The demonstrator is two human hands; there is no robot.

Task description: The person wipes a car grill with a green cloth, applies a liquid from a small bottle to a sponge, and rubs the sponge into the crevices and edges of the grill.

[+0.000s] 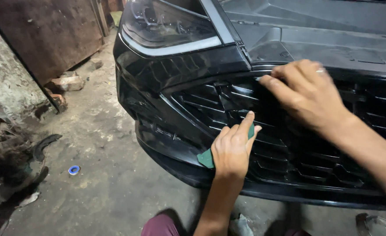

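Low against the glossy black slatted plastic grille of the car's front bumper [289,144], I have my left hand [232,150] closed over a small green abrasive pad [207,158], thumb and fingers curled round it, pressing it flat to the slats near the grille's left side. My right hand [304,94] holds nothing; its fingers are bent and hooked onto the grille's upper edge, steadying there. I judge the rubbing barely begun: the slats look evenly dark and shiny, and I cannot pick out any dulled or finished patch, so most of the grille appears left to do. Above sits the dark smoked headlamp with its pale strip [171,26]. On the dusty concrete floor [114,183] lie a small blue ring [74,170], broken bricks [68,83] and a curved black rubber scrap [44,146], none blocking my reach.
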